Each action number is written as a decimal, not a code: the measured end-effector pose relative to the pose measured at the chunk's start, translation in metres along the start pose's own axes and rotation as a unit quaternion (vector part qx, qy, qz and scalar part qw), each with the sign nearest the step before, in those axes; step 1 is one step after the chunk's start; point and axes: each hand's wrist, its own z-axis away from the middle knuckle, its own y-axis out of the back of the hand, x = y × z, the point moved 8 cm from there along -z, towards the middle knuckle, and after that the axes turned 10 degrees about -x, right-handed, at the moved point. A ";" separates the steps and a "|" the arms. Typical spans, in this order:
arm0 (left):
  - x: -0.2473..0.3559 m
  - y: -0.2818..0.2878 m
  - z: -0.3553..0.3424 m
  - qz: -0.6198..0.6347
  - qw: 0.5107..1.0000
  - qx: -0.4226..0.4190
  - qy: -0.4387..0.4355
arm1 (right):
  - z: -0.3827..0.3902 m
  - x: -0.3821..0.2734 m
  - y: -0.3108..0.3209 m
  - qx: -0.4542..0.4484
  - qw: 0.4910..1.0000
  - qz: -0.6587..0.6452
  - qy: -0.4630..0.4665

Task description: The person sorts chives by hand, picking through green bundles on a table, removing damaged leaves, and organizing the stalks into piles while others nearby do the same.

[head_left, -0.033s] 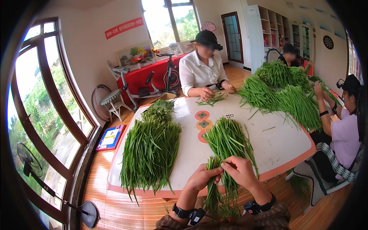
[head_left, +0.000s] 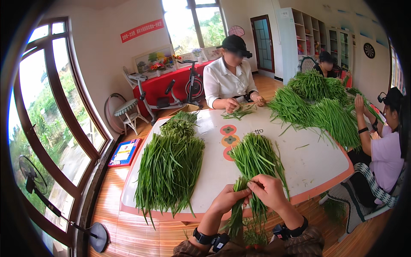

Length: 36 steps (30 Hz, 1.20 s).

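One small bunch of green leaves (head_left: 236, 216) is held at the near edge of the table (head_left: 216, 182), clamped in the wrapped fingers of the L hand (head_left: 229, 199). By the bunch's top, thumb & index of the R hand (head_left: 269, 190) are pinched together; whether a leaf is caught btw. them can't be told. Vs. the prior frame, almost nothing is changed: same grip, same pinch, only the view is shifted a bit, so the handling is prob. at the same step. Just beyond, a mid-size leaf pile (head_left: 256, 156) is laid on the tabletop, w/ a bigger pile (head_left: 169, 171) to its L. Opposite, loose leaves (head_left: 239, 113) are handled by a co-worker (head_left: 229, 79).
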 end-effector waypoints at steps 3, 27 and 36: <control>0.005 0.007 0.004 -0.013 1.000 0.020 0.004 | -0.013 -0.002 -0.004 -0.029 0.999 0.032 0.005; 0.157 0.358 0.024 -0.650 0.585 0.461 0.154 | 0.058 0.156 0.084 0.160 0.947 0.181 -0.210; 0.166 0.324 0.041 -0.777 0.420 0.447 0.145 | 0.055 0.152 0.086 0.176 0.952 0.148 -0.201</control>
